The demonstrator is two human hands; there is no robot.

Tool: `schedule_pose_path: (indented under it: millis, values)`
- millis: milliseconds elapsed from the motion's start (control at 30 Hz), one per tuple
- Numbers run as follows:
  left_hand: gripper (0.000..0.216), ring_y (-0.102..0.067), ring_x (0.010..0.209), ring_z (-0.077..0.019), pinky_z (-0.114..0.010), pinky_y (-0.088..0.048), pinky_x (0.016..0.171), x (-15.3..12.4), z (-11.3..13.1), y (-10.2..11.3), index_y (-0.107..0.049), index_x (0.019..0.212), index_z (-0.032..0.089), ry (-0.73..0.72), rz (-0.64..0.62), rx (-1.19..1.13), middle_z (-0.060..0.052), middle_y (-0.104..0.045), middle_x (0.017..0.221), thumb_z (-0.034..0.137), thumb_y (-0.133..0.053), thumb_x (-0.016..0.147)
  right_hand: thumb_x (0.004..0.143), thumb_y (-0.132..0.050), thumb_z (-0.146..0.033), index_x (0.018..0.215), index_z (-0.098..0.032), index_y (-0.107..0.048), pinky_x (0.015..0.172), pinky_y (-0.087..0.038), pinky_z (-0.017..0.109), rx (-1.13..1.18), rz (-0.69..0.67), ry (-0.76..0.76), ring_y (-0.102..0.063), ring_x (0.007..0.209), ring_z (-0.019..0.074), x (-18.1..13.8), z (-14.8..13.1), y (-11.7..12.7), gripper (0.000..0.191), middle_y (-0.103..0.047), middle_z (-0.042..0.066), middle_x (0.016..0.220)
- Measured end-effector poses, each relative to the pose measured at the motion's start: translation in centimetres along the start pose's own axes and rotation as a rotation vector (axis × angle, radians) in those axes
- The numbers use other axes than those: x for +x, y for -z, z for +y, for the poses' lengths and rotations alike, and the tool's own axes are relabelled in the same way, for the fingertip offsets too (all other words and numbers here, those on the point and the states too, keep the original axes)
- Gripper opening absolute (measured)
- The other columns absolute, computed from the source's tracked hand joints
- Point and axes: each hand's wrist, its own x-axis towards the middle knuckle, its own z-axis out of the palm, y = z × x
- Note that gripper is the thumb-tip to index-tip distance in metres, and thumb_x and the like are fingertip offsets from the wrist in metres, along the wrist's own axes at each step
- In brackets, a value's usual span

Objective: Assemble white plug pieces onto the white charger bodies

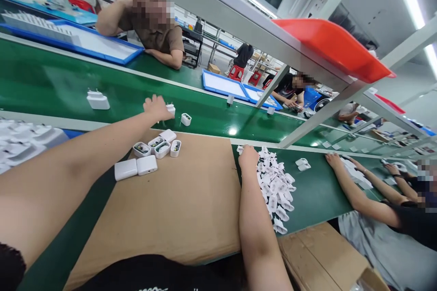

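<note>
My left hand [157, 108] reaches over the green belt, its thumb and fingers closed around a white plug charger [171, 109]. Just right of it on the belt stands an open white charger casing [186, 119]. At the left edge of a pile of white plug shells [275, 182], my right hand [249, 156] has its fingers closed on a small white plug shell [240, 149], partly hidden by them. Several open casings with circuit parts inside [162, 149] sit on the brown cardboard [191, 200], beside two closed white casings [125, 169].
Another white charger [98, 99] stands on the belt [129, 88] at left. White parts fill a tray [27, 143] at far left. A slanted metal post [307, 120] rises right of centre. A co-worker's arms [358, 191] reach in from the right; another person sits across the belt.
</note>
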Motion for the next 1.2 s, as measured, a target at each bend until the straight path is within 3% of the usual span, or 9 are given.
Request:
schedule_pose_path:
  millis: [100,200,267,333,433,600,767,1000,1200]
  values:
    - [0.110,-0.007,0.153,-0.0463,-0.056,-0.009,0.121,-0.2,0.7,-0.2,-0.026,0.162,0.018,-0.302,0.066,0.127,-0.016,-0.007,0.171,0.038,-0.079,0.068,0.084,-0.051,0.000,0.123,-0.011,-0.063,0.090,-0.046,0.035,0.059,0.069,0.012,-0.065,0.108,0.0288,0.2,0.3,-0.2,0.042,-0.061,0.019,0.120]
    - [0.078,-0.014,0.154,-0.0387,-0.051,0.002,0.121,0.3,1.7,-0.3,-0.050,0.151,0.029,-0.593,-0.181,0.215,-0.007,-0.029,0.167,0.032,-0.069,0.075,0.080,-0.052,-0.001,0.120,-0.013,-0.063,0.085,-0.048,0.034,0.244,0.165,0.041,-0.066,0.102,0.0264,0.1,0.5,-0.2,0.043,-0.061,0.016,0.122]
    - [0.052,-0.042,0.141,-0.0358,-0.049,-0.008,0.119,0.9,2.5,0.0,-0.068,0.131,0.025,-0.561,-0.349,0.259,-0.012,-0.060,0.144,0.029,-0.064,0.079,0.080,-0.054,-0.008,0.113,-0.016,-0.064,0.084,-0.049,0.032,0.464,0.199,0.079,-0.066,0.096,0.0240,-0.1,0.6,-0.1,0.036,-0.065,0.012,0.115]
    - [0.037,-0.058,0.122,-0.0338,-0.048,-0.019,0.114,0.8,3.7,0.6,-0.073,0.116,0.020,-0.499,-0.402,0.281,-0.015,-0.072,0.120,0.030,-0.061,0.082,0.080,-0.058,-0.019,0.107,-0.019,-0.064,0.082,-0.052,0.031,0.748,0.164,0.122,-0.067,0.088,0.0212,-0.3,0.4,0.0,0.028,-0.068,0.007,0.101]
    - [0.035,-0.061,0.114,-0.0338,-0.045,-0.033,0.105,-1.7,6.6,1.8,-0.070,0.116,0.018,-0.493,-0.347,0.221,-0.016,-0.070,0.123,0.034,-0.057,0.087,0.076,-0.062,-0.032,0.107,-0.021,-0.063,0.076,-0.055,0.030,1.139,0.013,0.176,-0.069,0.080,0.0188,-0.8,-0.3,0.3,0.032,-0.069,0.002,0.091]
    - [0.029,-0.065,0.099,-0.0311,-0.035,-0.046,0.081,-11.1,11.2,2.1,-0.067,0.112,0.020,-0.591,-0.378,0.009,-0.015,-0.068,0.117,0.033,-0.055,0.089,0.072,-0.063,-0.029,0.110,-0.024,-0.056,0.073,-0.056,0.028,1.463,-0.170,0.219,-0.072,0.083,0.0172,-1.0,-1.5,0.5,0.039,-0.073,0.002,0.100]
    - [0.022,-0.065,0.098,-0.0323,-0.037,-0.048,0.076,-17.1,11.5,-1.3,-0.066,0.105,0.017,-0.582,-0.461,-0.150,-0.015,-0.068,0.112,0.029,-0.057,0.089,0.071,-0.066,-0.027,0.113,-0.024,-0.061,0.081,-0.057,0.030,1.566,-0.245,0.210,-0.073,0.092,0.0180,-1.3,-1.7,0.7,0.042,-0.074,0.003,0.105]
    - [0.037,-0.065,0.099,-0.0268,-0.036,-0.049,0.079,-17.9,9.5,-4.7,-0.066,0.120,0.022,-0.459,-0.357,-0.569,-0.008,-0.070,0.115,0.043,-0.061,0.091,0.064,-0.080,-0.037,0.104,-0.019,-0.065,0.089,-0.057,0.035,1.708,-0.409,0.202,-0.073,0.095,0.0209,-1.5,-1.8,0.6,0.046,-0.073,0.006,0.104]
    - [0.047,-0.066,0.090,-0.0237,-0.034,-0.051,0.079,-18.0,8.8,-6.4,-0.065,0.124,0.021,-0.339,-0.346,-0.759,-0.006,-0.073,0.106,0.048,-0.068,0.086,0.064,-0.080,-0.029,0.107,-0.022,-0.054,0.078,-0.055,0.032,1.347,-0.123,0.181,-0.067,0.081,0.0178,-1.3,-2.1,-1.3,0.050,-0.068,0.000,0.092]
